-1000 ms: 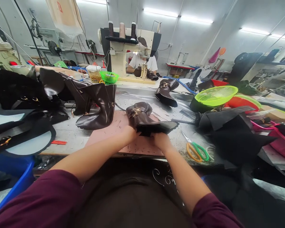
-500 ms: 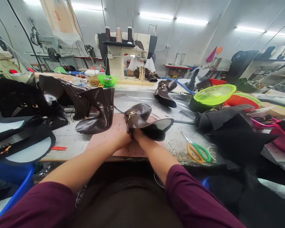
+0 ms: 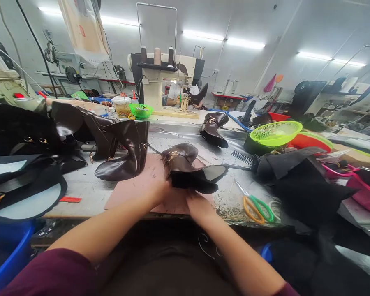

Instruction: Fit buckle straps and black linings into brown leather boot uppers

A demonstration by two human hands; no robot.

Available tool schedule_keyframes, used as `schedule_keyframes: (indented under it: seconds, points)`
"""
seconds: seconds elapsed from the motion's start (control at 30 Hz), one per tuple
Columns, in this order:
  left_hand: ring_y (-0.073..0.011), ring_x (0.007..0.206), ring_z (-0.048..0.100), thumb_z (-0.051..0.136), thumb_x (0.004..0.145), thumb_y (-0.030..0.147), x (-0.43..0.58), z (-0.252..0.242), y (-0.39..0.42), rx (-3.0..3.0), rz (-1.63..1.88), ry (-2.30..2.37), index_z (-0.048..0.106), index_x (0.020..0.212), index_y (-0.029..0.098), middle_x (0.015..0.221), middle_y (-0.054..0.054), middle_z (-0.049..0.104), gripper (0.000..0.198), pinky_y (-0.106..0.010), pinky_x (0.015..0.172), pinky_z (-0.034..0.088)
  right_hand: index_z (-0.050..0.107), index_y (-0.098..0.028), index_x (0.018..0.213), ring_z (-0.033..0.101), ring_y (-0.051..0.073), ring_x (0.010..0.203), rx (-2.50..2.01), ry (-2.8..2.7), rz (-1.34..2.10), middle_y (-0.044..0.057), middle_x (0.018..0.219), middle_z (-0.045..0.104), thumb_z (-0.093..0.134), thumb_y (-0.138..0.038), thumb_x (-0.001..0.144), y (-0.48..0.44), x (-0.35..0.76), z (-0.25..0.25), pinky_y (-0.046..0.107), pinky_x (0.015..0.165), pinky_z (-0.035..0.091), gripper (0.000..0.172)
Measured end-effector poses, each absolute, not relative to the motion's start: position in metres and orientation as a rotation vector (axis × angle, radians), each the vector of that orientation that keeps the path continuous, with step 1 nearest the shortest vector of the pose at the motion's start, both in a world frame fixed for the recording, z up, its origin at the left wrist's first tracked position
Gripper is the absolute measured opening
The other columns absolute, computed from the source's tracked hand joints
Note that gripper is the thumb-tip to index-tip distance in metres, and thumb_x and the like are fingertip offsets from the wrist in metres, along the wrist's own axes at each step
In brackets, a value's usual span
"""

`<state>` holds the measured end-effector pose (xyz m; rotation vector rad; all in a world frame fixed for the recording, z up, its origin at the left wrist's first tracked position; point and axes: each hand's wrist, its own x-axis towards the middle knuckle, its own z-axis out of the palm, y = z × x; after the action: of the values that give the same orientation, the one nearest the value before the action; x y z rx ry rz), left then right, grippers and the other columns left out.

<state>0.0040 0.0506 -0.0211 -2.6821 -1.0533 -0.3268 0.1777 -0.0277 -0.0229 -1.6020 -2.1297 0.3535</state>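
A dark brown leather boot upper (image 3: 181, 158) with a gold buckle strap lies on the pink board, its black-lined opening facing me. My left hand (image 3: 162, 191) is at the near left edge of this boot upper, fingers closed against it and partly hidden. Just below the opening is my right hand (image 3: 200, 205), blurred, its fingertips at or under the lower edge; I cannot make out its grip. To the left stands another brown boot upper (image 3: 132, 152), and a third boot upper (image 3: 214, 129) lies farther back.
Orange-and-green-handled scissors (image 3: 257, 207) lie at right, near black fabric pieces (image 3: 308, 181). A lime basket (image 3: 276, 133) sits behind them. More boot pieces (image 3: 27, 135) are piled at left above a blue bin (image 3: 12, 246). A sewing machine (image 3: 154, 86) stands ahead, with a co-worker behind it.
My right hand has drawn back toward me, out from inside the boot opening. The boot upper's opening sags lower. My left hand stays beside it. The co-worker's boot piece has been raised.
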Motion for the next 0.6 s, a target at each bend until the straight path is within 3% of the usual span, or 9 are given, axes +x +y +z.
schedule_keyframes:
  seconds: [0.1, 0.17, 0.23, 0.3, 0.37, 0.47, 0.53, 0.6]
  points:
    - [-0.0199, 0.075, 0.061, 0.047, 0.082, 0.014, -0.011, -0.028, 0.036, -2.664, -0.454, -0.973, 0.061, 0.093, 0.018, 0.104, -0.011, 0.061, 0.018, -0.037, 0.069, 0.049, 0.065, -0.014, 0.085, 0.062, 0.025, 0.079, -1.618, -2.058, 0.127, 0.013, 0.081, 0.068, 0.046, -0.017, 0.080, -0.055, 0.197, -0.012, 0.037, 0.071, 0.048, 0.020]
    - [-0.0240, 0.089, 0.059, 0.051, 0.082, 0.029, -0.013, -0.031, 0.031, -2.543, -0.696, -1.149, 0.058, 0.096, 0.018, 0.104, -0.012, 0.060, 0.019, -0.039, 0.078, 0.047, 0.064, -0.013, 0.086, 0.060, 0.024, 0.081, -1.544, -1.872, -0.196, 0.013, 0.081, 0.066, 0.046, -0.028, 0.083, -0.055, 0.205, -0.002, 0.036, 0.075, 0.047, 0.023]
    - [-0.0298, 0.105, 0.053, 0.058, 0.075, 0.040, -0.006, -0.029, 0.033, -2.383, -0.838, -1.549, 0.051, 0.105, 0.014, 0.111, -0.016, 0.057, 0.041, -0.040, 0.084, 0.045, 0.061, -0.009, 0.093, 0.057, 0.026, 0.087, -1.472, -1.752, -0.449, 0.016, 0.089, 0.065, 0.050, -0.036, 0.082, -0.042, 0.207, 0.007, 0.037, 0.079, 0.045, 0.031]
    - [-0.0301, 0.105, 0.054, 0.059, 0.074, 0.034, 0.009, -0.021, 0.040, -2.306, -0.783, -1.891, 0.044, 0.113, 0.012, 0.113, -0.018, 0.056, 0.047, -0.038, 0.080, 0.047, 0.060, -0.008, 0.097, 0.058, 0.027, 0.085, -1.505, -1.863, -0.495, 0.017, 0.089, 0.065, 0.052, -0.036, 0.081, -0.022, 0.202, 0.013, 0.038, 0.076, 0.046, 0.034]
    - [-0.0253, 0.089, 0.062, 0.050, 0.080, 0.022, 0.023, -0.004, 0.050, -2.318, -0.711, -2.002, 0.043, 0.114, 0.013, 0.103, -0.014, 0.062, 0.036, -0.034, 0.070, 0.049, 0.062, -0.011, 0.092, 0.059, 0.025, 0.077, -1.559, -2.049, -0.453, 0.015, 0.083, 0.065, 0.048, -0.026, 0.083, -0.004, 0.191, 0.018, 0.035, 0.068, 0.047, 0.023]
    - [-0.0219, 0.080, 0.064, 0.037, 0.085, 0.015, 0.032, 0.035, 0.065, -2.295, -0.720, -1.936, 0.046, 0.109, 0.015, 0.094, -0.010, 0.065, 0.026, -0.030, 0.063, 0.048, 0.063, -0.016, 0.081, 0.059, 0.023, 0.090, -1.462, -2.242, -0.428, 0.013, 0.106, 0.062, 0.047, -0.011, 0.078, 0.007, 0.179, 0.030, 0.032, 0.070, 0.047, 0.017]
    - [-0.0231, 0.086, 0.063, 0.034, 0.085, 0.014, 0.031, 0.067, 0.074, -2.278, -0.699, -1.853, 0.049, 0.105, 0.017, 0.096, -0.009, 0.064, 0.025, -0.031, 0.067, 0.048, 0.061, -0.017, 0.071, 0.046, 0.026, 0.115, -1.269, -2.386, -0.377, 0.010, 0.132, 0.046, 0.052, -0.009, 0.071, 0.005, 0.179, 0.043, 0.034, 0.087, 0.042, 0.012]
    - [-0.0249, 0.088, 0.063, 0.034, 0.084, 0.012, 0.031, 0.097, 0.080, -2.285, -0.639, -1.759, 0.053, 0.102, 0.018, 0.098, -0.010, 0.063, 0.027, -0.033, 0.070, 0.047, 0.058, -0.017, 0.063, 0.033, 0.029, 0.126, -1.133, -2.474, -0.229, 0.010, 0.139, 0.036, 0.059, -0.015, 0.067, 0.003, 0.184, 0.061, 0.039, 0.097, 0.033, 0.005]
